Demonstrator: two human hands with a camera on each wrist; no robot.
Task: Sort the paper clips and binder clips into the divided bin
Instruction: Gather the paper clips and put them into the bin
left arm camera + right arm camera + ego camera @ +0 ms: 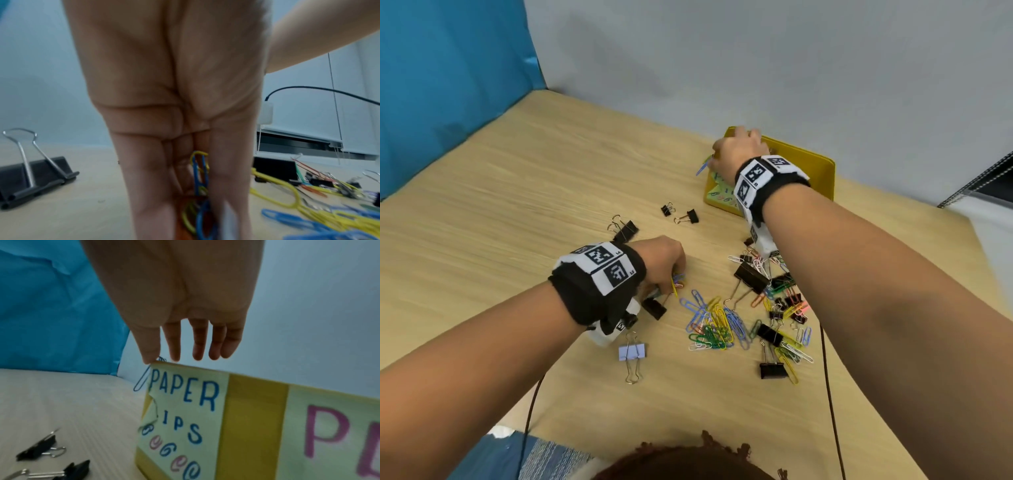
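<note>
Hanging off bin (255,418) corner, blue clip (141,379) slants down-left.

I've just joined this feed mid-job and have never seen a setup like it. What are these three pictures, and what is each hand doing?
No machine here: a person works bare-handed, with a camera on the head and one on each wrist. The head view looks down on a light wooden table strewn with coloured wire paper clips and black metal binder clips. The left wrist view shows the left hand pinching a small bunch of coloured clips. The right wrist view shows the right hand at the rim of the yellow divided bin, by its "PAPER" label, a thin blue paper clip at its thumb tip.
</note>
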